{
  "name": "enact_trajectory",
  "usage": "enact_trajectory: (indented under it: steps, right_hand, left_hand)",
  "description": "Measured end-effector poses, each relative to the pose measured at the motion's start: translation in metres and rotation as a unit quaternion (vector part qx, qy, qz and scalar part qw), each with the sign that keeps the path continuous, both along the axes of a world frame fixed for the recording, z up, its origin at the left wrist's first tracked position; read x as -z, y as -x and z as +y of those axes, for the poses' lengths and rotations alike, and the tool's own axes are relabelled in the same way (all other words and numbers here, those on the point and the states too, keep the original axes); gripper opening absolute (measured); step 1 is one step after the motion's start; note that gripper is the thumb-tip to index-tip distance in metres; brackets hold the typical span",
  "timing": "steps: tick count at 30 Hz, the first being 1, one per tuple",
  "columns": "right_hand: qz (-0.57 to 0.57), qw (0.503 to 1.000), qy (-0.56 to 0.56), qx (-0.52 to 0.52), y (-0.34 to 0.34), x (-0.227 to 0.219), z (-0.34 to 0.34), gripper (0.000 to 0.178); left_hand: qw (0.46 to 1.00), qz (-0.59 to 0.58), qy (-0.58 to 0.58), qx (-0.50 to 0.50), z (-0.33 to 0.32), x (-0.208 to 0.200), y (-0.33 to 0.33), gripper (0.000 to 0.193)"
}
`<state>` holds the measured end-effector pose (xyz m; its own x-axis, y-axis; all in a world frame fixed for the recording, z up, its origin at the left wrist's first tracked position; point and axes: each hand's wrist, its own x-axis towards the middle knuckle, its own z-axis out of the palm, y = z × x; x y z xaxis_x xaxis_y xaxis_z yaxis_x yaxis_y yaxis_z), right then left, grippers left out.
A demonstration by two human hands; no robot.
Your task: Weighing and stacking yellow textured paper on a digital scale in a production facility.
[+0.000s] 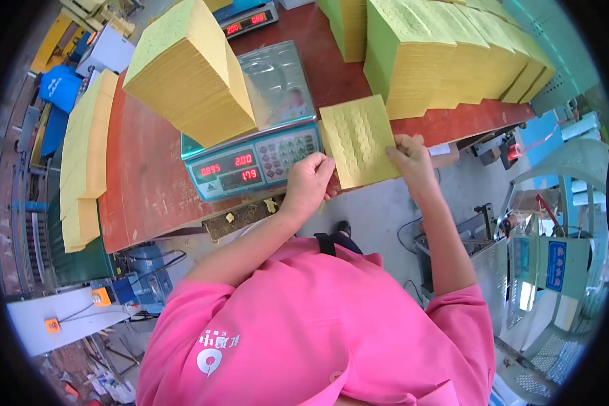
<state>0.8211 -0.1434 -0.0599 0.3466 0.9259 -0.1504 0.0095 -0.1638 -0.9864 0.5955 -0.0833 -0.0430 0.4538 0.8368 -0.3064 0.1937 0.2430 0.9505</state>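
Between my two hands is a yellow paper sheet with rows of round embossed or punched shapes; whether it is one sheet or a thin stack I cannot tell. My left hand pinches its left edge, close to the keypad of a digital weighing scale. On the opposite edge my right hand grips with thumb and fingers. A tall stack of yellow paper rests on the scale's pan, to the left. The scale's red display is lit.
More yellow paper stacks stand at the back right of the red table, others along its left edge. A second scale sits at the back. A narrow tray with scraps is by the front edge; machinery stands right.
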Motion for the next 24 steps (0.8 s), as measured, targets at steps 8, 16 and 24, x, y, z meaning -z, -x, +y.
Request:
enact_trajectory:
  steps: [8,16,24]
  right_hand:
    - [-0.075,0.995,0.004,-0.058,-0.016,0.069,0.034,0.027]
    - [-0.383,0.923,-0.016,-0.013,0.004,0.004,0.042,0.026]
    - [-0.317,0.909,-0.238,-0.128,0.140,-0.090,0.044,0.018]
  left_hand:
    - [0.820,0.175,-0.545,0.005,-0.029,0.013,-0.003,0.014]
    - [0.724,0.236,-0.629,0.155,-0.002,0.054,-0.008,0.021]
    - [0.736,0.124,-0.606,0.275,0.006,0.034,0.058,0.016]
